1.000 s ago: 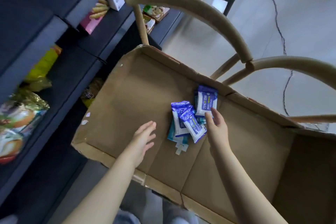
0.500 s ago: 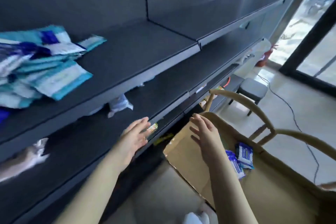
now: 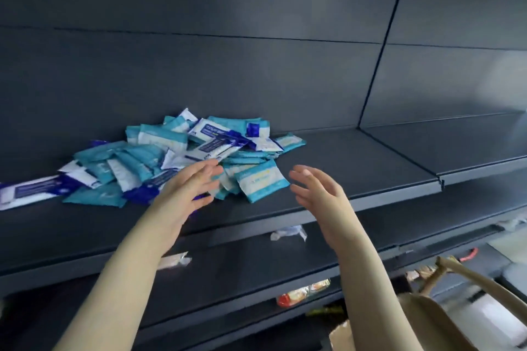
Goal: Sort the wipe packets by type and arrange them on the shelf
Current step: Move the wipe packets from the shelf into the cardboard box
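A mixed heap of wipe packets (image 3: 171, 159), teal ones and dark-blue-and-white ones, lies on the dark shelf (image 3: 356, 157) at left of centre. One teal packet (image 3: 261, 184) sticks out at the heap's front right. My left hand (image 3: 189, 189) is raised in front of the heap, fingers apart, holding nothing, its fingertips at the pile's edge. My right hand (image 3: 319, 194) hovers just right of the teal packet, also open and empty. Whether either hand touches a packet is unclear because of motion blur.
To the right of the heap the shelf board is bare. Lower shelves hold white wrappers (image 3: 288, 234), a clear packet (image 3: 174, 261) and a red-and-yellow snack bag (image 3: 302, 292). A cardboard box corner (image 3: 340, 335) and a wooden chair back (image 3: 484, 285) sit at bottom right.
The view swung up from the cardboard box on the chair to the shelf. Both hands rose from the box to the packet heap, still empty.
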